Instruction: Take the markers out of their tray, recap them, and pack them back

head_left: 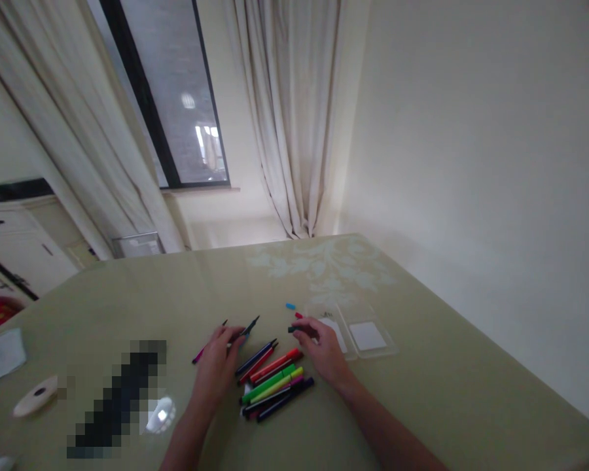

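Observation:
My left hand [220,350] is closed on a dark felt-tip pen [251,324], whose bare tip points up and to the right. Beside that hand lies a magenta felt-tip pen [197,358], partly hidden by the fingers. My right hand [321,343] pinches a small dark pen cap [292,330], apart from the pen tip. Between and below the hands is a loose row of several felt-tip pens, including a green pen [267,383], a red pen [275,366] and a dark blue pen [285,400]. A blue cap [290,306] and a red cap [299,315] rest just beyond my right hand.
An open clear plastic case [387,348] with white inserts lies behind my right hand. On the left are a roll of tape [36,396], a blurred dark object [120,399] and a pale sheet [0,356]. The wall [495,196] borders the table's right edge.

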Action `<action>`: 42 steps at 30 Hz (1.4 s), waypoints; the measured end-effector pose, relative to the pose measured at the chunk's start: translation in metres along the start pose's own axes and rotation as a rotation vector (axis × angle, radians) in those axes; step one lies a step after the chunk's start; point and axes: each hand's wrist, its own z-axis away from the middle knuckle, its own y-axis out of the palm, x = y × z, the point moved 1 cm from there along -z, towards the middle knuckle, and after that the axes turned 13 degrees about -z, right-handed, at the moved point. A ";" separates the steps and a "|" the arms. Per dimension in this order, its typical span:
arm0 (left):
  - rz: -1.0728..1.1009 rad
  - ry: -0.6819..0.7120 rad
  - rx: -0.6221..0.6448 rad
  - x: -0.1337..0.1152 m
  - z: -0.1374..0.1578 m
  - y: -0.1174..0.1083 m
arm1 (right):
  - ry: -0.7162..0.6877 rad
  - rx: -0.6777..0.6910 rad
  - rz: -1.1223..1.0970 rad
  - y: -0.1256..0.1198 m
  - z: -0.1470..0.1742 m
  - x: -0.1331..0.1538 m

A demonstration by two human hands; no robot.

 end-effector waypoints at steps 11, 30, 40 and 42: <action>0.189 0.191 0.146 -0.035 0.008 -0.001 | -0.035 0.022 -0.011 0.002 0.002 0.011; 0.233 0.183 0.152 -0.043 0.011 -0.001 | -0.017 0.090 0.057 0.004 0.004 0.013; 0.194 0.178 0.211 -0.048 0.009 -0.004 | 0.079 0.180 0.047 0.001 0.003 0.008; 0.163 0.186 0.247 -0.046 0.009 -0.005 | 0.029 0.212 0.115 0.000 0.001 0.008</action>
